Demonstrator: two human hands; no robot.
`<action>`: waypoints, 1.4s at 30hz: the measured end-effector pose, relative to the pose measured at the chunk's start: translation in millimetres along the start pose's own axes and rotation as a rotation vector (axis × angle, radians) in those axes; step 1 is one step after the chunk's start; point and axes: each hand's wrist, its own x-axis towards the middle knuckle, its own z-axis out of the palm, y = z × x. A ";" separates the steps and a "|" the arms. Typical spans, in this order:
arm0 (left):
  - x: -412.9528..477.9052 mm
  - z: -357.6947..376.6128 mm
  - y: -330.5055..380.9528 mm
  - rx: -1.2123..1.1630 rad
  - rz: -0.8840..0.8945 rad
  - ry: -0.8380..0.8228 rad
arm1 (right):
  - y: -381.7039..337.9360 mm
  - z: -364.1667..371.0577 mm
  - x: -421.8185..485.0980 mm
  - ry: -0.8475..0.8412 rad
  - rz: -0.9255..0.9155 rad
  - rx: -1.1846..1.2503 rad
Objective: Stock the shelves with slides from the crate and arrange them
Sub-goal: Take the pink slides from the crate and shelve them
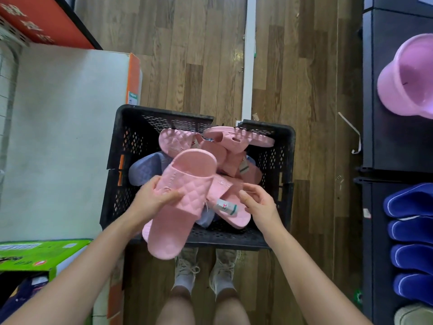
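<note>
With the left hand [159, 195] gripping one pink slide [187, 184], the empty, relaxed right hand [259, 204] should take its tagged mate [232, 215] (three o'clock).

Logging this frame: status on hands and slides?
Left hand grips pink slide above crate. Right hand open, at tagged slide in crate. Nothing blocking either hand.
</note>
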 end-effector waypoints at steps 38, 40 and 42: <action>-5.3 -32.2 -41.4 -0.198 -0.169 0.282 | 26.5 6.3 53.9 0.080 0.107 -0.357; -22.6 -30.8 -21.9 -0.194 -0.158 0.278 | 6.6 -5.5 30.4 0.081 0.071 -0.257; -41.3 -31.5 -0.7 -0.185 -0.140 0.272 | -13.8 -14.9 2.9 0.102 0.025 -0.186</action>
